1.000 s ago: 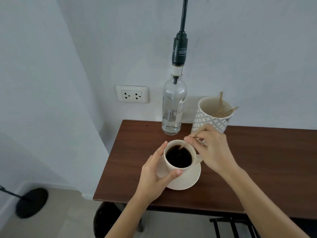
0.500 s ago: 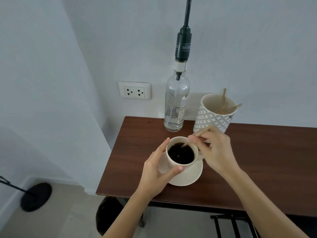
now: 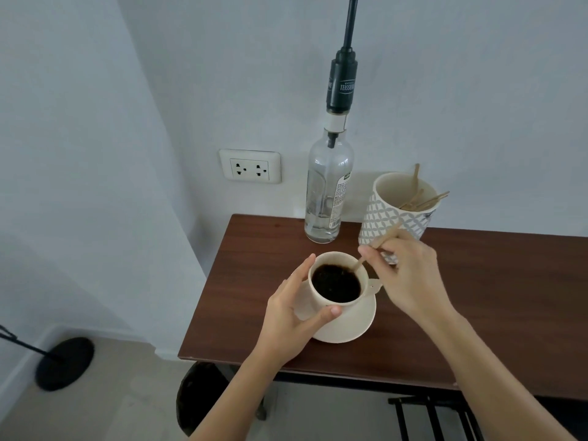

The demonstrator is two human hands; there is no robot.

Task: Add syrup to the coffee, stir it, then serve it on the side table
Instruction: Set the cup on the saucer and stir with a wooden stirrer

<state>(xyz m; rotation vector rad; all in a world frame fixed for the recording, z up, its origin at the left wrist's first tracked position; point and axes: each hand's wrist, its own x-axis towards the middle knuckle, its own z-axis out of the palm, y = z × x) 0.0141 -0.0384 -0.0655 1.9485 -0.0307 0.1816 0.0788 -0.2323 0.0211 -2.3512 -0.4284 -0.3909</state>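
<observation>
A cream cup (image 3: pixel 321 305) full of black coffee stands on a cream saucer (image 3: pixel 353 327) near the left end of the dark wooden table (image 3: pixel 477 313). My left hand (image 3: pixel 291 319) wraps around the cup's left and front side, thumb against its wall. My right hand (image 3: pixel 405 275) pinches a wooden stirrer (image 3: pixel 383 241) whose lower end dips into the coffee at the cup's far right rim. A clear glass syrup bottle (image 3: pixel 327 192) with a black pump top stands against the wall behind the cup.
A patterned mug (image 3: pixel 397 218) holding several wooden stirrers sits at the back, right of the bottle and just behind my right hand. A wall socket (image 3: pixel 249 166) is left of the bottle. A black round stand base (image 3: pixel 65 362) lies on the floor at left.
The stirrer's tip has circled inside the cup, from the far left rim to the far right rim. My left hand keeps its hold on the cup. The camera has tilted a little.
</observation>
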